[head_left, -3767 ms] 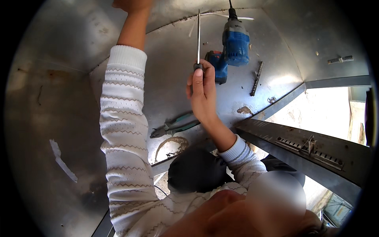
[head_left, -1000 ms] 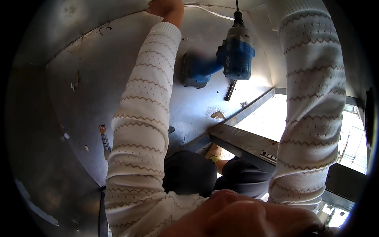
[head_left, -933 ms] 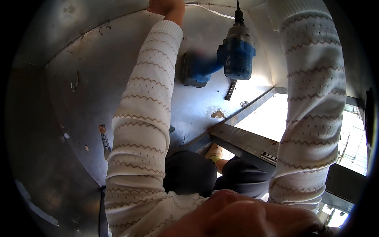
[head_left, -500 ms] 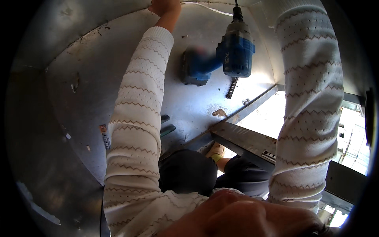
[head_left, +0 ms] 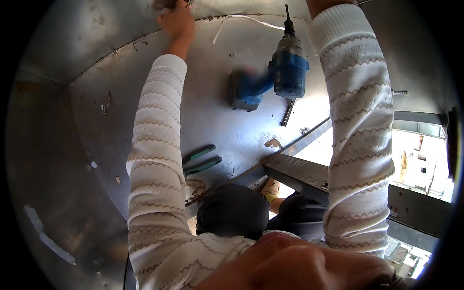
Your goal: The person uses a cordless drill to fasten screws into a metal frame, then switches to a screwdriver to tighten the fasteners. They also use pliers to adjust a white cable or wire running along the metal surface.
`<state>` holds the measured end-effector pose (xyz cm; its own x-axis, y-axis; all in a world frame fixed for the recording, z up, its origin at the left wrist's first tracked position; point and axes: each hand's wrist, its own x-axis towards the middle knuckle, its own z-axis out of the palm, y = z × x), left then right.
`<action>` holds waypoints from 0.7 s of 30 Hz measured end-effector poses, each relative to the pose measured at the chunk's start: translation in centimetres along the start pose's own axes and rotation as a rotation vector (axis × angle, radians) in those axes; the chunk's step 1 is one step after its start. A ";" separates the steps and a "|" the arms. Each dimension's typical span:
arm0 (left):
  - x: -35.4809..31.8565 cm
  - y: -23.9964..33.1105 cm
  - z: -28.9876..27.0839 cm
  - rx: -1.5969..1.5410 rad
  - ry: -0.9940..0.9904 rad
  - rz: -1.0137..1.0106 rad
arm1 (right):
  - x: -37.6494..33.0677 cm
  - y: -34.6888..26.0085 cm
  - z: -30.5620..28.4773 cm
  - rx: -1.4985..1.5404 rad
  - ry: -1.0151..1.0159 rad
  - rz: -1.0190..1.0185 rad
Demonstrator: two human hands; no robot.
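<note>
As the view crops the left hand point(head_left: 179, 23) and misses the right hand, we cannot tell their fingers' state. A lowered white knitted sleeve point(head_left: 360, 130) could jolt the blue pistol-shaped drill point(head_left: 290, 72) on the grey sheet metal point(head_left: 208, 101).

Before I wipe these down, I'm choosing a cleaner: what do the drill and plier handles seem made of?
Drill: blue, faintly glossy, moulded-looking casing, probably hard plastic; its dull grey nose looks like metal.

Plier handles: dark green, smooth, coloured, likely plastic or rubber.
</note>
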<state>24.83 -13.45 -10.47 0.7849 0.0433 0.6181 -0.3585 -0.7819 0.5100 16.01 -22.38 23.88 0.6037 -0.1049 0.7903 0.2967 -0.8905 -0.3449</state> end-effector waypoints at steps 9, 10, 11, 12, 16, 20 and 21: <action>1.8 -4.2 -0.6 0.056 0.094 0.299 | -1.6 2.5 0.6 0.134 0.099 0.118; 1.4 -3.9 -0.7 0.057 0.076 0.280 | -2.2 2.5 0.6 0.124 0.116 0.116; 1.2 -3.6 -1.1 0.057 0.063 0.256 | -2.7 2.4 0.7 0.160 0.131 0.120; 1.2 -3.5 -1.4 0.052 0.061 0.256 | -3.3 2.1 0.8 0.196 0.146 0.125; 1.4 -2.6 -1.6 0.026 0.059 0.278 | -1.8 2.2 0.4 0.110 0.128 0.156; 2.3 -4.6 -0.5 0.086 0.015 0.260 | -2.9 2.6 1.0 0.166 0.136 0.143; 2.1 -4.9 -0.2 0.099 0.001 0.262 | -3.5 2.5 1.2 0.183 0.156 0.122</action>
<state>28.13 -9.45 -11.58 0.6716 -0.1674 0.7218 -0.4976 -0.8237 0.2719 15.53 -23.67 19.62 0.5260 -0.2862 0.8009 0.3662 -0.7737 -0.5170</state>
